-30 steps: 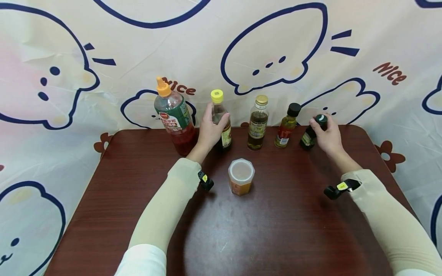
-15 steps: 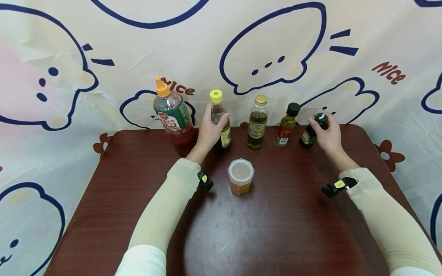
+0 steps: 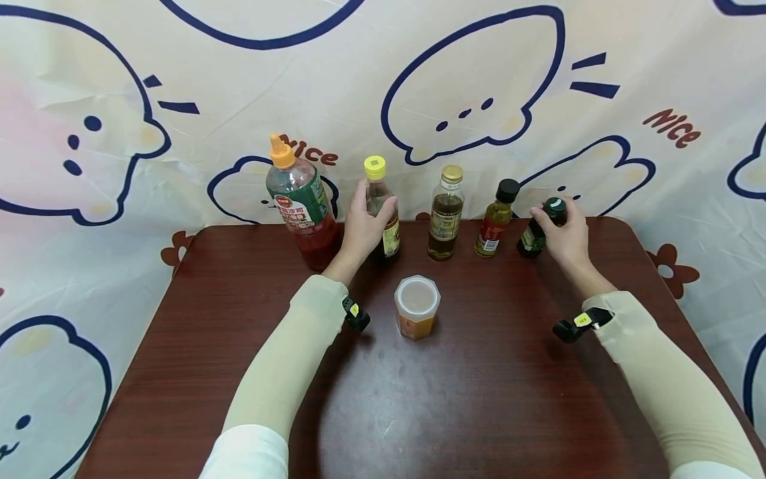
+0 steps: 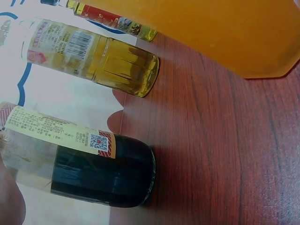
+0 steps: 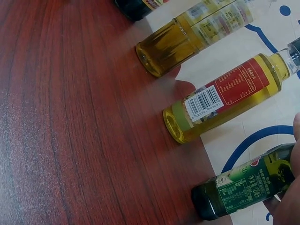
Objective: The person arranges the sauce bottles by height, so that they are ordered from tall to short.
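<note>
My left hand (image 3: 361, 233) grips the yellow-capped bottle (image 3: 391, 238) of dark sauce, which stands upright at the table's back edge. In the left wrist view its dark lower part and cream label show, with a fingertip at the left edge. My right hand (image 3: 568, 241) holds a small dark green bottle (image 3: 530, 241) near its cap, thumb on one side. That green bottle (image 5: 243, 187) has its label in sight in the right wrist view, fingers at the frame's right edge. Its base appears to rest on the table.
Left of my left hand is a large red sauce bottle (image 3: 312, 226) with an orange nozzle. A gold-capped bottle (image 3: 445, 225) and a black-capped bottle (image 3: 492, 229) stand between my hands. A lidded orange container (image 3: 417, 318) sits nearer on the brown table (image 3: 479, 392). Behind hangs a printed cloth (image 3: 335, 100).
My right wrist and forearm have shifted slightly left, and the right hand has moved a little with them. My left hand and the bottles stay about where they were.
</note>
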`<state>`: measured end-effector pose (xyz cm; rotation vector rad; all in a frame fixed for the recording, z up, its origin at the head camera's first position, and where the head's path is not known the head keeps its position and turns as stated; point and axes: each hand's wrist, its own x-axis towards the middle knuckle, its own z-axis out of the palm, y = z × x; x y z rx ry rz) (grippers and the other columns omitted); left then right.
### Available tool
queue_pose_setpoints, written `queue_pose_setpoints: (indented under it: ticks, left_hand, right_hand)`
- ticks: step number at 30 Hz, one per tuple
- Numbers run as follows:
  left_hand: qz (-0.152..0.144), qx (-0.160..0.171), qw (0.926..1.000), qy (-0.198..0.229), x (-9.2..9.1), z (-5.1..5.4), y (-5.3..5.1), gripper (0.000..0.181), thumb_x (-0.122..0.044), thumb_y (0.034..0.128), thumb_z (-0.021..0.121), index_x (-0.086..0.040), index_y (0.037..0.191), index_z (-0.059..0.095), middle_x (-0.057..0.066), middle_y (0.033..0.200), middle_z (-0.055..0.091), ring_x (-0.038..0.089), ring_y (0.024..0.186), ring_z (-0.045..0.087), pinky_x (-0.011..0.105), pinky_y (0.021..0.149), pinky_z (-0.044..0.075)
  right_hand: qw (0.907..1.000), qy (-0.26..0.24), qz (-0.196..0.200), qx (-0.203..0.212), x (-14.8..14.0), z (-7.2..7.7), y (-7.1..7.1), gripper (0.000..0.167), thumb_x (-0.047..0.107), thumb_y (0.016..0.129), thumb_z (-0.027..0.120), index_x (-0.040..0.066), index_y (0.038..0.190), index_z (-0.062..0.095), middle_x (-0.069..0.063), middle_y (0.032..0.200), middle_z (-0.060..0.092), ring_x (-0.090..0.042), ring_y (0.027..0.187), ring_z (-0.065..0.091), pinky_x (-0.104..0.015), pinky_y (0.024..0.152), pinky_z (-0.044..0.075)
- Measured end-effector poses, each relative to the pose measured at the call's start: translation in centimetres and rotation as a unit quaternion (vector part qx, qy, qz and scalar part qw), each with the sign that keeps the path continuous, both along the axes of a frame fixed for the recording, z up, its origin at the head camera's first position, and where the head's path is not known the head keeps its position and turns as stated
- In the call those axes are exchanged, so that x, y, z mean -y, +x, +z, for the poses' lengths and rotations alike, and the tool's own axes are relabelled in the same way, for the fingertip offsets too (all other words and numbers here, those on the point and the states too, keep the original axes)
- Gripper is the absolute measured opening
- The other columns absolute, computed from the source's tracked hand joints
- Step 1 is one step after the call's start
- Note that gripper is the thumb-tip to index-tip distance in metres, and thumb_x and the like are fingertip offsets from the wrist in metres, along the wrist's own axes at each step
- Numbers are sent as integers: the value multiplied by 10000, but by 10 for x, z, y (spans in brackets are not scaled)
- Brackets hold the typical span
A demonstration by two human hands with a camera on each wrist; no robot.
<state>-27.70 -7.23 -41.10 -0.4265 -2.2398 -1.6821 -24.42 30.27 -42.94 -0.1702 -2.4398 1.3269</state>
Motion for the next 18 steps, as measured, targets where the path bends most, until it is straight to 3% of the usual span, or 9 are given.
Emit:
queue_pose_setpoints:
  ticks: [18]
  left_hand:
    - [-54, -32, 10000, 58, 0, -2, -1, 418, -236, 998, 667, -51, 1331, 493, 128, 1237, 610, 248, 1167, 594, 423, 1014, 490]
  right_hand:
    - [9998, 143, -124, 35, 7, 2, 0, 511, 421, 990, 646, 34, 1316, 575, -57, 1203, 591, -77, 1077, 537, -283, 898, 445]
